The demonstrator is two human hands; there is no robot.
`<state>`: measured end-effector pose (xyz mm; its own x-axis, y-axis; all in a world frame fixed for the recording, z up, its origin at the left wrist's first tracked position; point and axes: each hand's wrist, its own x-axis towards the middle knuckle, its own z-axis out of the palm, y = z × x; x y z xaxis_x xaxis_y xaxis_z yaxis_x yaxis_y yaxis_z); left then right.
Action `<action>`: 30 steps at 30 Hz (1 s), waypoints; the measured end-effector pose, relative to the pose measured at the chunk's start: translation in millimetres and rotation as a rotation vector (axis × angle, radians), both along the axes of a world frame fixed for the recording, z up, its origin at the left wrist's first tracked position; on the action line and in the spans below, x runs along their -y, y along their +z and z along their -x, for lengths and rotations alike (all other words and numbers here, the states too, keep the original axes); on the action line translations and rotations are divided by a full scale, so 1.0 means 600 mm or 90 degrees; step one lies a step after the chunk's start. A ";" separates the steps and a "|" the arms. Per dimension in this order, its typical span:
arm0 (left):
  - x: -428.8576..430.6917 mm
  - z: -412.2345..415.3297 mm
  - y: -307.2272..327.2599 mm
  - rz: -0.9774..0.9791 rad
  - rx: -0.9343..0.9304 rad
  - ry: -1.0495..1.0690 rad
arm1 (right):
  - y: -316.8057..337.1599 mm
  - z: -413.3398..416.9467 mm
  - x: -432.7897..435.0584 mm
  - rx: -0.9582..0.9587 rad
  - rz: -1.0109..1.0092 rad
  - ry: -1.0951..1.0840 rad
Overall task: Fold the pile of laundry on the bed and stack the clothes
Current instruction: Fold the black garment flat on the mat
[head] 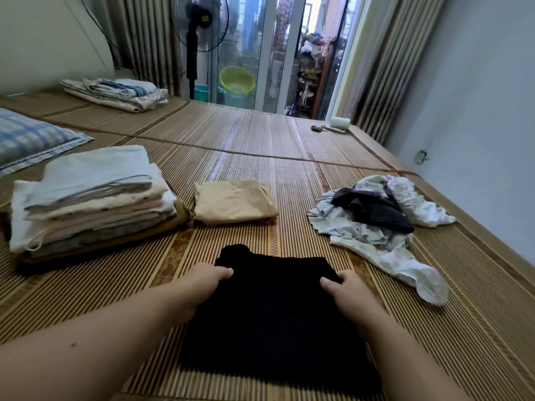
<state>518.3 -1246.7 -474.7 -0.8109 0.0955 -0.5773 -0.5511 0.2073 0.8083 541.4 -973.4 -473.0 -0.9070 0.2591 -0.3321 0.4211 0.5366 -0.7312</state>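
A black garment (278, 316) lies flat on the bed's woven bamboo mat (289, 146), nearest the camera, partly folded into a rough rectangle with a small flap jutting out at its far left corner. The left hand (202, 287) and the right hand (344, 293) reach forward from bare forearms, one at each far corner of the cloth, palms down and knuckles up, the arms nearly parallel. The fingers (223, 272) of both hands curl over the far edge and appear to pinch the fabric there, thumbs on top, though how firmly they hold cannot be told against the dark cloth. To the left sits a tall stack of folded clothes (92, 204), pale shirts and towels in neat layers, with a single folded tan piece (234, 201) just beside it. To the right, well apart from the stack, a loose heap of unfolded laundry (382, 224) waits, floral cloth tangled with a dark item, so the job looks well along but not finished. The risk from here is in the next fold: if one hand lifts sooner or higher than the other, the layers underneath could slide and the rectangle skew, and the stray flap may bunch inside. Carried to the stack off-centre, it could tip those upper layers, which already sit slightly askew.
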 end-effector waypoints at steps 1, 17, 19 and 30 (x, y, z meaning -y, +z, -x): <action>0.003 -0.003 -0.005 0.041 -0.036 -0.021 | -0.003 -0.002 -0.001 0.010 0.018 -0.012; 0.031 0.037 0.017 0.126 -0.422 -0.203 | 0.030 0.027 0.020 -0.232 0.089 0.030; 0.040 0.069 0.032 0.116 -0.462 -0.183 | 0.057 0.070 0.024 -0.308 0.027 0.073; 0.100 0.322 0.125 0.369 -0.515 -0.035 | 0.162 0.413 0.110 -0.415 -0.100 0.174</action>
